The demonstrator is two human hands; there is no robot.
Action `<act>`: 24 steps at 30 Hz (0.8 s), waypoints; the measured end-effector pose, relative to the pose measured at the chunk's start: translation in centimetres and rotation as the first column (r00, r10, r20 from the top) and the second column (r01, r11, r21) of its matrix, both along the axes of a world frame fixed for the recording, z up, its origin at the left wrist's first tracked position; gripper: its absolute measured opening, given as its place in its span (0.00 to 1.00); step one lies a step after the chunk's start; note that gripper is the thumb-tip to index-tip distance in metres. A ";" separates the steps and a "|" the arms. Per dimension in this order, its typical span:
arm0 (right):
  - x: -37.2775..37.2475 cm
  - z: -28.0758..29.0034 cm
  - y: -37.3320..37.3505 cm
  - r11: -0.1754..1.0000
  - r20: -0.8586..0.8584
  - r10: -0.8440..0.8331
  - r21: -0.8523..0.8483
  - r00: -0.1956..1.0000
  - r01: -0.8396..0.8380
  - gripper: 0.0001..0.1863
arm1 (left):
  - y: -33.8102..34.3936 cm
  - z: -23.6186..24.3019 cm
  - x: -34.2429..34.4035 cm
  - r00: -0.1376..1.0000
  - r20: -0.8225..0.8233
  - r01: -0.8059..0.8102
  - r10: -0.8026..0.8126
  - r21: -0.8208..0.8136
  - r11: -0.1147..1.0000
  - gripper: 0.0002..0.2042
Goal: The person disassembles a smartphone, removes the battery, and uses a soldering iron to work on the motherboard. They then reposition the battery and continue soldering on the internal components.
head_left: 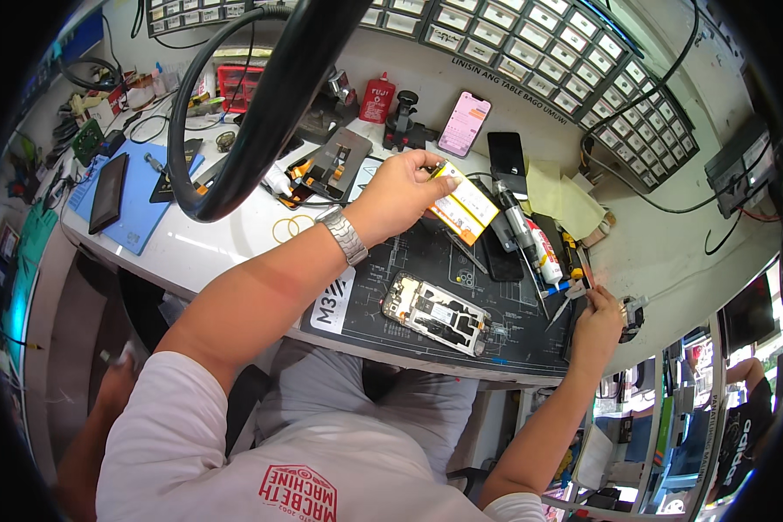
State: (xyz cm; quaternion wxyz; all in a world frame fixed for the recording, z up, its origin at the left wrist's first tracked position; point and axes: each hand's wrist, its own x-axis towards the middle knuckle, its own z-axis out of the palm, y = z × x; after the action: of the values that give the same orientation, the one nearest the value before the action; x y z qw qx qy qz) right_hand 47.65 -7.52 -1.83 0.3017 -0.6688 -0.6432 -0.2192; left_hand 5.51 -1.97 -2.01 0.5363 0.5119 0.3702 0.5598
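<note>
My left hand [409, 193], with a metal watch on its wrist, pinches a flat yellow-and-white packet [466, 205] by its upper left corner. The packet is held tilted above the dark work mat [374, 300]. Below it on the mat lies an opened phone [437, 314], its inner parts showing. At the mat's right edge my right hand [598, 320] has its fingers closed at the end of a slim upright item, too small to name. Just left of that hand lie tweezers [558, 313] and a white-and-red tube [545, 254].
A lit phone [465, 124] and a dark phone [507, 163] stand at the back. A black curved arm [265, 113] crosses the upper left view. A blue mat [135, 209] lies left, a red bottle [377, 98] at the back. Small drawers [531, 52] line the wall.
</note>
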 end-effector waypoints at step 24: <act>-18.4 -0.1 -2.3 0.777 -0.302 0.593 -0.028 0.746 -0.629 0.53 | -4.2 0.2 2.9 0.971 -0.062 0.231 -0.231 -0.003 0.973 0.16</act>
State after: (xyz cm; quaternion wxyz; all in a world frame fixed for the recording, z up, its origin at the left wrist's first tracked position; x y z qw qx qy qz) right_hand 29.25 -9.77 -1.97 0.4000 -0.4624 -0.7908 0.0292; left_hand 8.37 -6.12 -1.85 0.5850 0.5697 0.3232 0.4784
